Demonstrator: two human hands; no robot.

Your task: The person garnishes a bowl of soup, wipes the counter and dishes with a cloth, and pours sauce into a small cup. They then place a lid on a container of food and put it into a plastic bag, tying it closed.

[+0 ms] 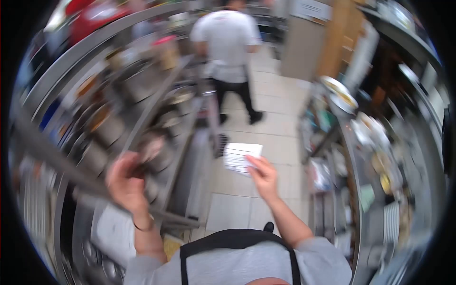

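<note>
In the head view, a white paper slip (242,158) with printed dark lines is pinched between the thumb and fingers of my right hand (263,175). It is held out in front of my body above the floor, and its text is too blurred to read. My left hand (127,183) is raised beside the metal shelving on the left, fingers loosely curved and thumb apart. Nothing shows in it, though motion smears it. Behind its fingers, lower down, stands a metal pot (156,152). A dark band circles my left wrist.
A tiled aisle (232,209) runs ahead, where a person in a white shirt (225,42) stands facing away. Pots and containers crowd the left metal shelf (166,187). Plates with food (343,101) sit along the right counter, near stacked white plates (391,223).
</note>
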